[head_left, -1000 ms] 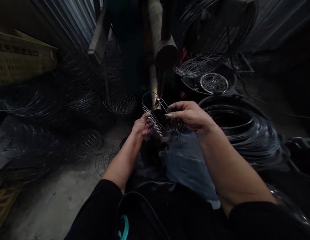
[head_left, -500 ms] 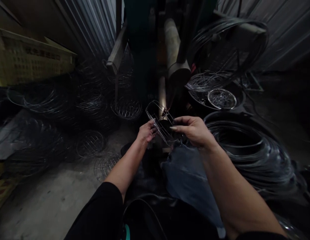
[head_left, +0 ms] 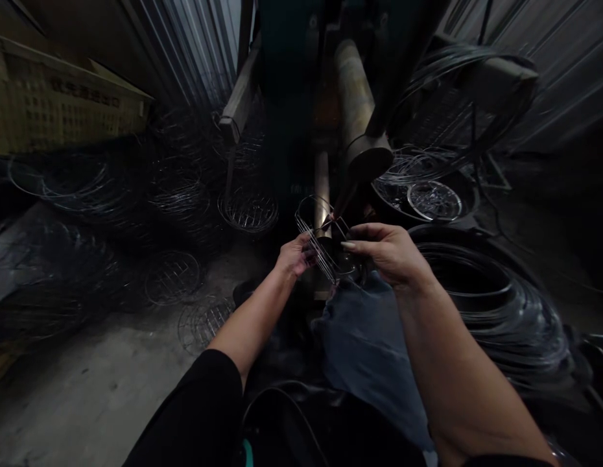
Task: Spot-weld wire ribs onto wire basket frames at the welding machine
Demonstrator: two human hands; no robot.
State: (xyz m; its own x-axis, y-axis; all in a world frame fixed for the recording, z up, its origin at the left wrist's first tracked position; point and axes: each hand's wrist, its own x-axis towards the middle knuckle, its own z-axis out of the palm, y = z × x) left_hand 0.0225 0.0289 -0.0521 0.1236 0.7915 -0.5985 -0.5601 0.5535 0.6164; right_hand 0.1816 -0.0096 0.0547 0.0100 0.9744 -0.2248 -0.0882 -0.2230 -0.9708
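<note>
A round wire grid (head_left: pixel 316 250) is held steeply tilted in front of the machine's lower metal rod (head_left: pixel 321 185). My left hand (head_left: pixel 296 256) grips its left side, fingers closed round the wires. On the other side, my right hand (head_left: pixel 386 251) pinches a thin wire between thumb and forefinger; whether this wire belongs to the grid or is a separate piece I cannot tell. Above them is the thick upper cylinder (head_left: pixel 362 117) of the machine, which looks like a spot welder. Its dark pointed tip (head_left: pixel 341 201) reaches down to the wire near the grid's upper right.
Stacks of round wire grids (head_left: pixel 250 209) crowd the left, with one loose grid (head_left: pixel 172 277) on the concrete floor. A yellow crate (head_left: pixel 68 97) stands behind. At right lie a large wire coil (head_left: pixel 506 324) and a black basin (head_left: pixel 393 201) with wire pieces. Blue cloth (head_left: pixel 369 350) covers my lap.
The view has shifted a little, so the machine and both hands appear farther right. The grid has tilted slightly steeper, and its wire now meets the upper tip. Both hands keep their hold.
</note>
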